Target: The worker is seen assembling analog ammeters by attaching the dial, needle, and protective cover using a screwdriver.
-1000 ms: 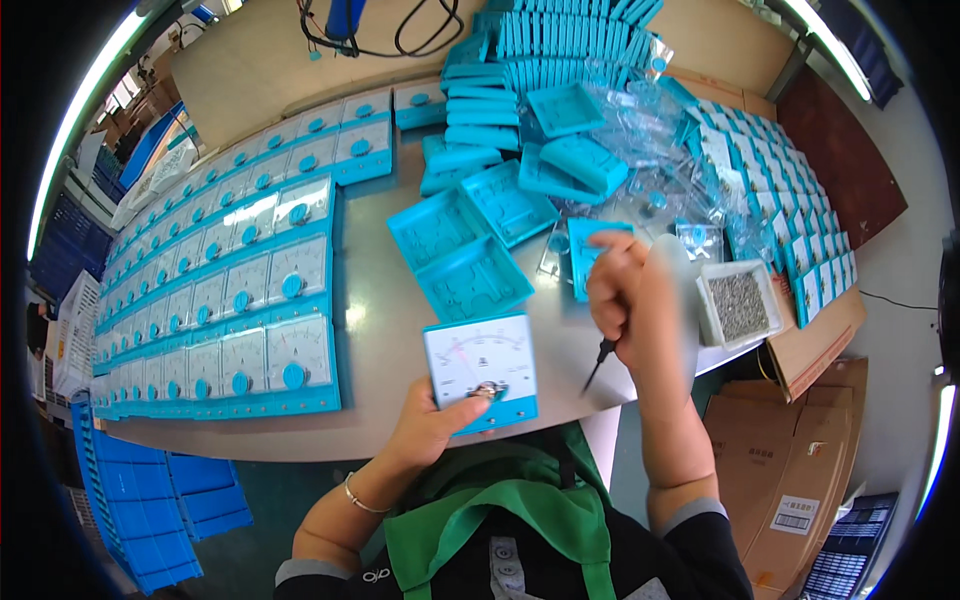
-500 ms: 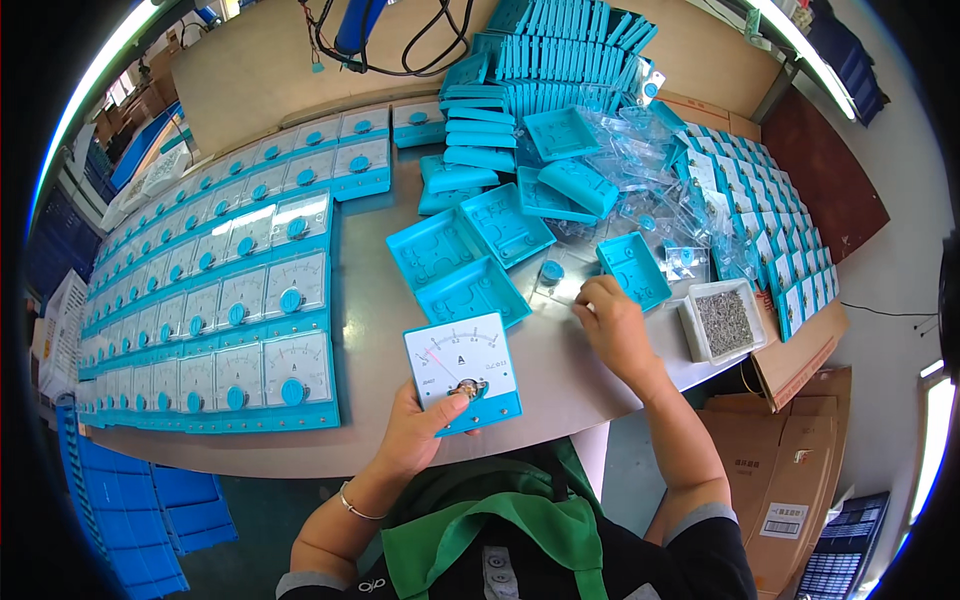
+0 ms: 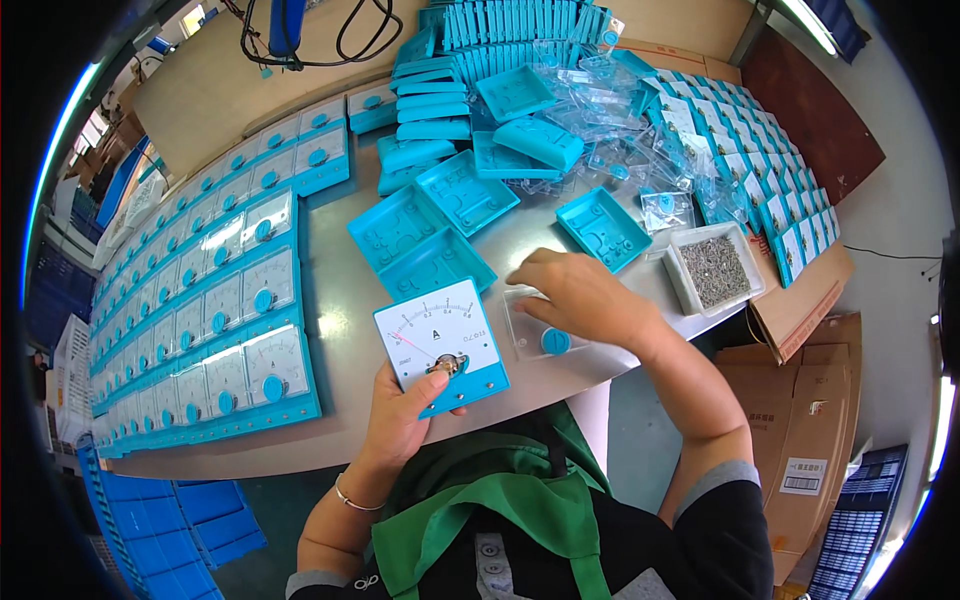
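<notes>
- Left hand (image 3: pixel 398 412): fingers pinch the meter (image 3: pixel 437 334) by its lower edge; most of it lies at twelve o'clock.
- Right hand (image 3: pixel 585 292): fingers bent, grip unclear; clear cover (image 3: pixel 530 340) at six o'clock.
- Teal case (image 3: pixel 602 230) on the surface (image 3: pixel 345 345), at two o'clock.

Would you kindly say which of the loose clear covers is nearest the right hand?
The clear cover partly hidden by the right hand, near the front edge of the table; the other loose covers lie farther back.
</notes>
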{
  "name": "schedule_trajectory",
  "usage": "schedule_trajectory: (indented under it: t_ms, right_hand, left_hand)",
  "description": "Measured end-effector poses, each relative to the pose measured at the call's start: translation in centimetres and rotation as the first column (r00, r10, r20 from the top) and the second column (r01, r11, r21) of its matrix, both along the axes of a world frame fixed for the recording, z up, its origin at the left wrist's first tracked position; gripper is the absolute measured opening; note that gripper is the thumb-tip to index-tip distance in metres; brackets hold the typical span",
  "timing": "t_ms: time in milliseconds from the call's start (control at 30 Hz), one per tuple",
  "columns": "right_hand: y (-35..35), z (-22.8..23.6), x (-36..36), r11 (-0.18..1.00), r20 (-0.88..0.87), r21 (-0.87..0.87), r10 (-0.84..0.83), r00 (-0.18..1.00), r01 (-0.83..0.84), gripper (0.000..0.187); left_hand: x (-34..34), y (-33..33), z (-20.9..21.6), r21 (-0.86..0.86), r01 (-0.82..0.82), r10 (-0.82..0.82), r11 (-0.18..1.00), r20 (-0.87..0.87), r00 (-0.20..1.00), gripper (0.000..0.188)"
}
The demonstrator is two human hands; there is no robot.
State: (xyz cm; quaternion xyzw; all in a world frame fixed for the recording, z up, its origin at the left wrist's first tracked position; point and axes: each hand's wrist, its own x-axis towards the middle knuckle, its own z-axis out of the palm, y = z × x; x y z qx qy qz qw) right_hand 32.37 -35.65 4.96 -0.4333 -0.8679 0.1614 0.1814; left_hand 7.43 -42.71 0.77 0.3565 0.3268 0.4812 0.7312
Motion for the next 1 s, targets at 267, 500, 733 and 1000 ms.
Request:
schedule_trajectory:
  t_ms: [267, 500, 733, 1000]
  right_hand:
    - [-4.5, -1.9, 3.5, 0.968, -0.054, -0.221, -0.132, 0.990, 0.117, 0.056]
    - [-4.6, -2.5, 2.7, 0.971, -0.076, -0.185, -0.169, 0.983, 0.153, 0.055]
    - [-4.3, -2.9, 2.7, 0.983, -0.133, -0.133, -0.141, 0.981, 0.124, 0.056]
    - [-6.1, -0.1, 2.6, 0.946, -0.359, -0.300, -0.233, 0.904, 0.125, 0.061]
  left_hand:
    - [-1.2, -0.4, -0.6, -0.059, -0.026, 0.026, 0.998, -0.008, 1.000, 0.036]
    - [-1.2, -0.3, -0.9, -0.073, -0.020, 0.020, 0.997, 0.007, 1.000, 0.035]
    - [-1.4, -0.4, -1.0, -0.071, -0.032, 0.033, 0.997, 0.007, 0.999, 0.037]
    - [-2.8, -1.2, -1.3, -0.061, -0.030, 0.028, 0.998, -0.028, 0.999, 0.039]
